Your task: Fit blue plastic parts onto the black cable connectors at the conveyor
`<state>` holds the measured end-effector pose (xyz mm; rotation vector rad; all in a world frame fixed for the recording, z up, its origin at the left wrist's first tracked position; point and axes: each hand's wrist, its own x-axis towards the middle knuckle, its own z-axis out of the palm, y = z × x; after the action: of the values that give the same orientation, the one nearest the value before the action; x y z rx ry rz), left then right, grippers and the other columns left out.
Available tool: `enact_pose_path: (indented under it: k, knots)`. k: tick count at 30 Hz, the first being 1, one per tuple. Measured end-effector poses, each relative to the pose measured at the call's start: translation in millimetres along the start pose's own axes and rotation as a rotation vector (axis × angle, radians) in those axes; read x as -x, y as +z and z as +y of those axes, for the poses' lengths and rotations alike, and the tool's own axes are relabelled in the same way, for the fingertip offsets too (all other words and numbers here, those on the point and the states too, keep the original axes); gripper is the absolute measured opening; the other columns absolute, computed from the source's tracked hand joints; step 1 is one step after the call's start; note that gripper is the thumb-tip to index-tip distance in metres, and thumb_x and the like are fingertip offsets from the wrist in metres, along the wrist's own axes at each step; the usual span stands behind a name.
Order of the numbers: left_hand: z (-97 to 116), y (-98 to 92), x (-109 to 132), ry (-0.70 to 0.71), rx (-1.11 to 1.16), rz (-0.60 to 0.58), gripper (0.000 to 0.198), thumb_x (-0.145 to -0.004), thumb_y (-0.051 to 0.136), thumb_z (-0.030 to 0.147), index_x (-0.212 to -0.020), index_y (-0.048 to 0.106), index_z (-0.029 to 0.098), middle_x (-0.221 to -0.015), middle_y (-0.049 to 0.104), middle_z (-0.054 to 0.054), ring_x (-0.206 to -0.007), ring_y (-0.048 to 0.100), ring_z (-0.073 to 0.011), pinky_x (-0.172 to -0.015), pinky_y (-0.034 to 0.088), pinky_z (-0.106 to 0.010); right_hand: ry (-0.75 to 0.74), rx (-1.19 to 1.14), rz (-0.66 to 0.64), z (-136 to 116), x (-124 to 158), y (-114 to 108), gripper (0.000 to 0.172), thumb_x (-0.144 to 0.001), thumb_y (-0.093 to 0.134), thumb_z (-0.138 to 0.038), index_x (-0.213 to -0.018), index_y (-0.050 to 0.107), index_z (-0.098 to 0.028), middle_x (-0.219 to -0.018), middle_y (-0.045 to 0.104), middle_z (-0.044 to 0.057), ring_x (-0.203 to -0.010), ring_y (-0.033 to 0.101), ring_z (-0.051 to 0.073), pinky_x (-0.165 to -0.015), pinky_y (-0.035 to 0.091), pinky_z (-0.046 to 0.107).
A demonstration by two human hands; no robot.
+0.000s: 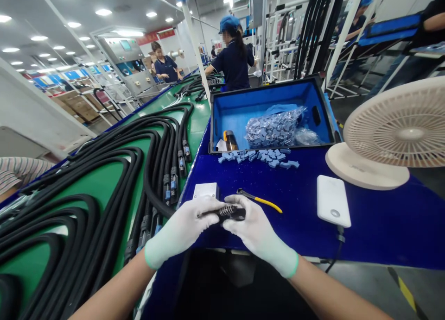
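Both my hands wear white gloves and meet over the near edge of the blue table [382,222]. My left hand [184,229] and my right hand [255,232] are each closed on one end of a black cable connector [225,212] with a ribbed metal middle. The cable it belongs to runs off to the left among the black cables [104,181] on the green conveyor [100,183]. A yellow-handled tool [260,200] lies just behind my right hand. A small white block [206,190] sits behind my left hand.
A blue bin [239,109] holds a bag of small blue parts [273,128] and a brown bottle [230,140]; loose blue parts [259,157] lie before it. A white power bank [333,200] and a white fan [396,130] stand on the right. Other people work at the far end.
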<state>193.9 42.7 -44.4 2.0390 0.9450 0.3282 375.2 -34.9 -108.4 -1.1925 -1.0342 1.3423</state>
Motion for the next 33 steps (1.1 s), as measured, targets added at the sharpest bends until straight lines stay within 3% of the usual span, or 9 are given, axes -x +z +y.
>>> enact_pose_path:
  k: [5,11,15,22,24,27,28,30,33]
  knots:
    - [-1.6,5.0,-0.1,0.095,-0.136,-0.081,0.038,-0.098,0.053,0.026,-0.132,0.068,0.036,-0.107,0.064,-0.005,-0.101,0.059,-0.0241,-0.094,0.048,-0.038,-0.03,-0.039,-0.114,0.9,-8.5,-9.2,0.086,-0.065,0.062,-0.003,-0.146,0.046,-0.026,-0.118,0.071,0.005,-0.086,0.068,0.021,-0.07,0.054,0.031]
    - [-10.5,19.4,8.5,0.243,-0.41,-0.019,0.036,-0.1,0.045,0.02,-0.127,0.068,0.025,-0.1,0.06,-0.009,-0.086,0.056,-0.0218,-0.08,0.047,-0.035,-0.012,-0.061,-0.242,-2.3,-9.6,-16.4,0.092,-0.064,0.067,-0.003,-0.149,0.043,-0.029,-0.11,0.07,0.002,-0.079,0.065,0.018,-0.066,0.051,0.028]
    - [-16.2,20.5,5.6,0.335,-0.317,-0.062,0.033,-0.098,0.048,0.019,-0.121,0.071,0.026,-0.092,0.06,-0.007,-0.084,0.056,-0.0204,-0.078,0.047,-0.034,0.017,-0.057,-0.307,-7.3,-7.2,-20.0,0.094,-0.062,0.066,-0.002,-0.15,0.043,-0.026,-0.103,0.068,0.001,-0.073,0.063,0.016,-0.063,0.051,0.027]
    - [-19.9,12.9,-20.0,-0.066,0.073,-0.043,0.104,-0.057,0.087,0.02,-0.151,0.043,0.027,-0.109,0.065,-0.005,-0.09,0.064,-0.0235,-0.081,0.055,-0.037,-0.072,0.011,-0.253,-14.7,-3.5,-20.7,0.09,-0.064,0.063,-0.001,-0.149,0.046,-0.025,-0.105,0.073,0.003,-0.092,0.068,0.022,-0.081,0.055,0.033]
    - [-17.9,15.4,-13.5,-0.075,0.02,0.033,0.097,-0.056,0.089,0.022,-0.146,0.051,0.027,-0.103,0.067,-0.004,-0.09,0.064,-0.0252,-0.084,0.054,-0.039,-0.067,0.007,-0.264,-12.9,-5.6,-22.8,0.085,-0.064,0.064,-0.002,-0.145,0.051,-0.025,-0.106,0.073,0.004,-0.091,0.068,0.022,-0.081,0.055,0.035]
    - [-18.4,25.1,12.9,-0.103,-0.034,0.317,0.041,-0.071,0.083,0.031,-0.111,0.074,0.025,-0.094,0.07,-0.005,-0.088,0.065,-0.0261,-0.088,0.053,-0.041,-0.065,-0.105,-0.152,-8.8,-3.5,-22.5,0.063,-0.065,0.07,-0.008,-0.126,0.065,-0.023,-0.114,0.073,0.006,-0.093,0.069,0.024,-0.082,0.057,0.037]
    - [-20.3,28.9,23.0,-0.149,0.034,0.363,0.024,-0.077,0.079,0.036,-0.097,0.077,0.023,-0.09,0.07,-0.006,-0.085,0.065,-0.026,-0.087,0.054,-0.042,-0.069,-0.168,-0.09,-7.2,-1.0,-20.6,0.055,-0.066,0.071,-0.01,-0.119,0.066,-0.022,-0.116,0.072,0.007,-0.094,0.07,0.024,-0.083,0.058,0.037]
    - [-25.6,35.1,39.2,-0.269,0.409,0.398,0.026,-0.086,0.069,0.046,-0.087,0.076,0.02,-0.088,0.071,-0.01,-0.083,0.066,-0.0265,-0.083,0.056,-0.042,-0.08,-0.232,-0.038,-4.8,3.6,-15.0,0.047,-0.069,0.071,-0.013,-0.115,0.067,-0.023,-0.113,0.073,0.005,-0.094,0.071,0.023,-0.084,0.058,0.036]
    - [-30.3,34.3,47.4,-0.328,1.123,0.629,0.027,-0.09,0.066,0.043,-0.101,0.071,0.02,-0.093,0.069,-0.009,-0.085,0.067,-0.0223,-0.078,0.06,-0.038,-0.107,0.021,-0.456,-7.4,-8.2,-10.5,0.043,-0.077,0.074,-0.02,-0.119,0.068,-0.024,-0.108,0.074,0.002,-0.096,0.072,0.022,-0.085,0.058,0.033]
